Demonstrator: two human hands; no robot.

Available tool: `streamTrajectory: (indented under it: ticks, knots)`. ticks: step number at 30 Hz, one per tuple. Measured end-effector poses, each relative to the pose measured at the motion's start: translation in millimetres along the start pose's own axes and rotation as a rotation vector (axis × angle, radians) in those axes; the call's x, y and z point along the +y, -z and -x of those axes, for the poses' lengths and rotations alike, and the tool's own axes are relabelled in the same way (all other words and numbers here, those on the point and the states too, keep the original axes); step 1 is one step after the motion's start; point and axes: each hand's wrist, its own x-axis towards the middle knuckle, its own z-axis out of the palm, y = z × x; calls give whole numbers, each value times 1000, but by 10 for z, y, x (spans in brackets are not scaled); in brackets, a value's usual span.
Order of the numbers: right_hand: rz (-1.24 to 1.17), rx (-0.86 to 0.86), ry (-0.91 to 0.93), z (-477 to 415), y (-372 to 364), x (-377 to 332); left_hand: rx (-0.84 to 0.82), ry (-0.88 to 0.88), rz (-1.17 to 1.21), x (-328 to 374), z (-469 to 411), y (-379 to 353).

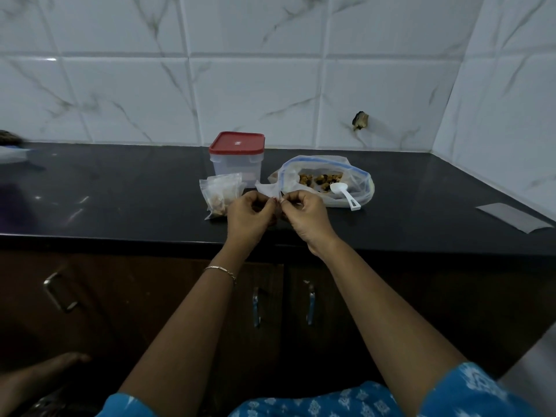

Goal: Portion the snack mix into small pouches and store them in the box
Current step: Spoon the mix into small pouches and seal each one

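Low in the frame, two bare arms reach up from blue sleeves (pixel 469 386). A thin bracelet (pixel 221 271) sits on the left wrist. Near the middle, the left hand (pixel 248 215) and the right hand (pixel 307 216) are close together over the black desk (pixel 120 206). Both pinch the top of a small clear pouch (pixel 269 189) between fingers and thumb. Just left of the hands lie filled pouches (pixel 221 194), touching each other. To the right, a big bag (pixel 325 179) lies open with snack mix (pixel 320 179) inside and a white scoop (pixel 344 194) resting on it. Behind the pouches stands the box (pixel 236 159), its red lid on. White tiles (pixel 270 70) fill the top.
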Motion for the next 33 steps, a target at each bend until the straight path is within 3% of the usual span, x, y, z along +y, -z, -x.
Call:
streamTrajectory:
  ticks: [3, 8, 12, 21, 27, 33]
  knots:
    - [106, 6, 26, 13, -17, 5, 89, -107, -164, 12, 47, -30]
    - [-48, 88, -67, -7, 17, -24, 187, -59, -72, -22, 30, -11]
    - [-9, 125, -43, -17, 5, -4, 189, -64, -84, -29, 29, -22]
    - [366, 154, 298, 23, -49, -22, 203, -72, -54, 19, 66, -36]
    - [403, 198, 206, 59, -66, -65, 208, -172, -12, 29, 108, -39]
    - [154, 180, 8, 5, -7, -94, 126, -387, -210, -32, 66, -17]
